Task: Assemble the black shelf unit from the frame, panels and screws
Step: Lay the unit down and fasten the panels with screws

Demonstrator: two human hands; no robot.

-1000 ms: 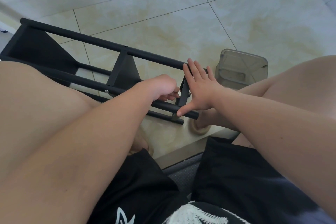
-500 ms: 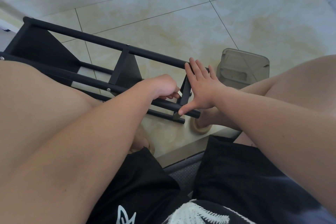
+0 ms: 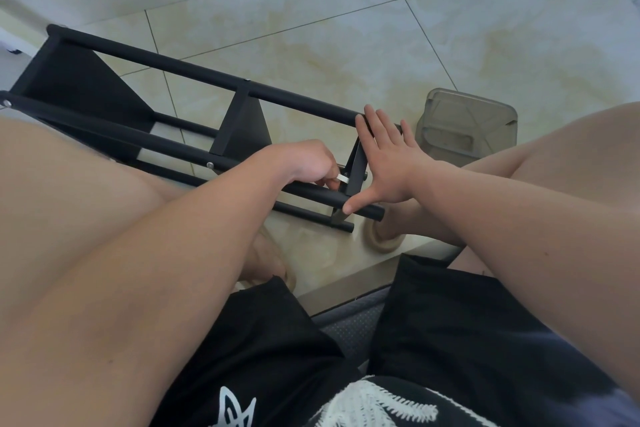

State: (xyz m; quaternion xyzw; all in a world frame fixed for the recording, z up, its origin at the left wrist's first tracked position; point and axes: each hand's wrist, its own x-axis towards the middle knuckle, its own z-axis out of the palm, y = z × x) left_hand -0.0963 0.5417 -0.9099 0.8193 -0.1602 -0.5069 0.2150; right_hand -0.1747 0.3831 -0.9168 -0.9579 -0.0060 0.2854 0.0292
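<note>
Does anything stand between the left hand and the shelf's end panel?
Nothing visible. The left hand pinches a small silvery tool right beside the end panel; the right hand lies flat against the panel's other side.

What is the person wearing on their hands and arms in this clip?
Nothing. The left hand and right hand are bare: no gloves, rings, watch or bracelet visible. Left forearm and right forearm are uncovered, no sleeves in view. Black shorts with white print.
</note>
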